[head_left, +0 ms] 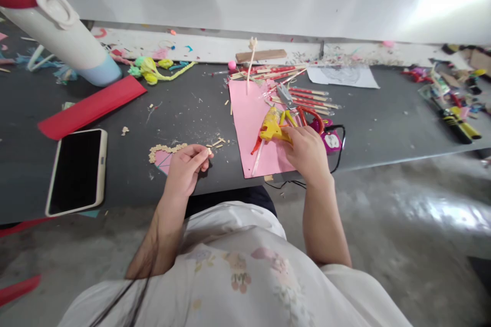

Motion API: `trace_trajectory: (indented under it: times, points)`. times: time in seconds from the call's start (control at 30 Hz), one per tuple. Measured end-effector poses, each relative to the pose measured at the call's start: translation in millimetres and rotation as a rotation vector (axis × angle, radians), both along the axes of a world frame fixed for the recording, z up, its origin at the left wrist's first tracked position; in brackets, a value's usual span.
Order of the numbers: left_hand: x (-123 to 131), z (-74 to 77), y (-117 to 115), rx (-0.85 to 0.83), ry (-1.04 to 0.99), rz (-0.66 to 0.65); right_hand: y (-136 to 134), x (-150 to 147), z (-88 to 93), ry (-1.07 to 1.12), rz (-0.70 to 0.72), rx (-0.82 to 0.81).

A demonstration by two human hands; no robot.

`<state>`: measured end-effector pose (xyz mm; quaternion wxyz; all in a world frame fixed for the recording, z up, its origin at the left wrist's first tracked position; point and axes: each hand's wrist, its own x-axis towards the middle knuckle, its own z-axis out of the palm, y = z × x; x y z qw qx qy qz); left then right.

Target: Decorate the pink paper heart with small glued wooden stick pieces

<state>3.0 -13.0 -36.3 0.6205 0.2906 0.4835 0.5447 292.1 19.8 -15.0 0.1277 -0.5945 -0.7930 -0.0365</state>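
Observation:
My left hand (188, 166) pinches a small pale wooden piece (209, 152) between thumb and forefinger above the dark table. Just left of it, a row of little wooden pieces (161, 150) edges a pink paper shape (163, 162) with drawn lines, partly covered by my hand. My right hand (308, 153) is closed round the handle of a yellow glue gun (271, 126), which points left over a pink sheet (245, 138). Beside the gun lie red-handled pliers (286, 96). Short stick bits (218, 143) are scattered between my hands.
A phone (76, 171), a red folded strip (92, 107) and a tall bottle (72, 36) are at left. Packaged sticks (310, 99) lie behind the pink sheet. A purple object (332, 139) with a black cord is by my right hand; tools (456, 122) are far right.

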Motion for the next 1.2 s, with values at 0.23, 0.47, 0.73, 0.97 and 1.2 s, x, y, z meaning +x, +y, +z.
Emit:
trace_trajectory:
  times: [0.23, 0.47, 0.73, 0.97, 1.2]
  points:
    - [1.4, 1.2, -0.6, 0.007, -0.013, -0.005, -6.8, -9.0, 12.8, -0.059, -0.039, 0.038]
    - [3.9, 2.2, -1.1, -0.011, 0.004, 0.004, -14.2, -52.6, 25.4, 0.092, 0.237, -0.06]
    - [2.4, 3.1, -3.0, -0.007, 0.008, -0.023, -10.4, -82.7, 12.4, -0.039, 0.334, -0.165]
    - [2.6, 4.2, -3.1, -0.009, 0.018, -0.038, -4.6, -80.4, 3.8, -0.095, 0.336, -0.107]
    - [2.0, 1.3, -3.3, -0.02, 0.016, -0.05, -3.2, -78.1, 11.1, -0.103, 0.299, -0.072]
